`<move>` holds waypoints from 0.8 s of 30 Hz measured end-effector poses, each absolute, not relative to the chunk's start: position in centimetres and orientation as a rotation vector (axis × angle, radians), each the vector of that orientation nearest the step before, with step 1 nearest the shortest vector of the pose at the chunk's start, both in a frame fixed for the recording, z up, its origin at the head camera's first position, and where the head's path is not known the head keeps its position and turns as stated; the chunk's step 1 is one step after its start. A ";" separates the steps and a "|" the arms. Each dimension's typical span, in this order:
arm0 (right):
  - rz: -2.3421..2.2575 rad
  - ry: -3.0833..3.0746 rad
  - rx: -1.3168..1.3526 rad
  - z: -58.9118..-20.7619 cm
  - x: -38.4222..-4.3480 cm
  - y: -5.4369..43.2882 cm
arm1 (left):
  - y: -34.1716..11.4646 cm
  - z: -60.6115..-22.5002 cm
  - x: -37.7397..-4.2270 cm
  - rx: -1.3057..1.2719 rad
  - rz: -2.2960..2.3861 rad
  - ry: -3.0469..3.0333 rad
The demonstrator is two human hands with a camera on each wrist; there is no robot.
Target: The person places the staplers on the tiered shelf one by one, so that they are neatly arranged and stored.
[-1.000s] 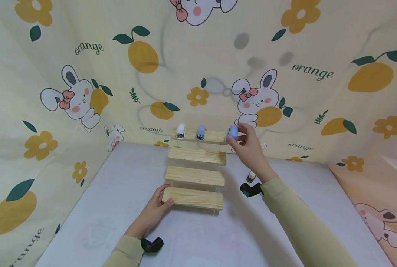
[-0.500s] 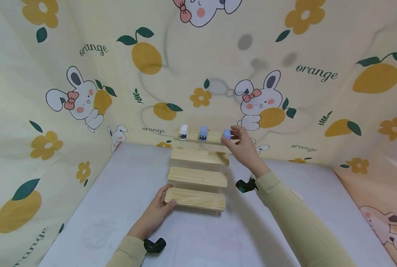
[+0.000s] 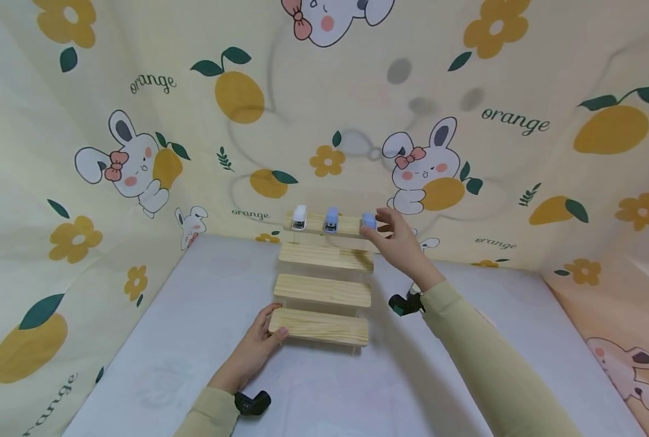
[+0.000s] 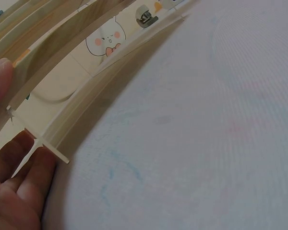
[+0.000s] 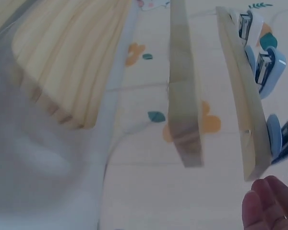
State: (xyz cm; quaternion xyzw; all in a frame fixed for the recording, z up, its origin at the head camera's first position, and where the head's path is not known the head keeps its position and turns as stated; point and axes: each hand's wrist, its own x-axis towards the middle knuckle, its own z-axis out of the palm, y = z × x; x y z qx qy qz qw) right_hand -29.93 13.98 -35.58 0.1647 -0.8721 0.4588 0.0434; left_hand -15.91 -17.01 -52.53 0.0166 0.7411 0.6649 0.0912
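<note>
A stepped wooden display rack [image 3: 324, 290] with several boards stands on the table. My left hand [image 3: 253, 346] grips the left end of its lowest board, thumb on the board's top and other fingers around the clear support [image 4: 53, 151]. On the top board, a white stapler [image 3: 299, 217] stands at the left and a blue stapler [image 3: 332, 220] in the middle. A second blue stapler [image 3: 369, 220] sits at the right end, its base on the board [image 5: 259, 148]. My right hand [image 3: 403, 246] holds this one between thumb and forefinger; its remaining fingers [image 5: 266, 201] extend beside the board's end.
Another stapler [image 4: 146, 17] lies on the table right of the rack, mostly hidden behind my right wrist in the head view. A printed cloth backdrop [image 3: 324, 109] rises close behind the rack. The white table surface [image 3: 193, 291] spreads around it.
My right hand has brought the blue stapler left and down onto the right end of the top board, in line with the other two. My left hand keeps its grip on the rack.
</note>
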 end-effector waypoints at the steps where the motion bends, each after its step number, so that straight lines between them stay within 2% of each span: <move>1: 1.402 -2.668 0.495 -35.6 -29.9 14.2 | -17.0 -52.5 -15.9 0.047 1.975 2.203; 9: 1.355 -2.702 0.395 -37.0 -29.1 16.9 | -17.0 -52.7 -15.9 0.034 1.978 2.204; 24: 1.304 -2.881 0.208 -42.8 -28.4 22.0 | -16.8 -52.6 -15.8 0.031 1.995 2.202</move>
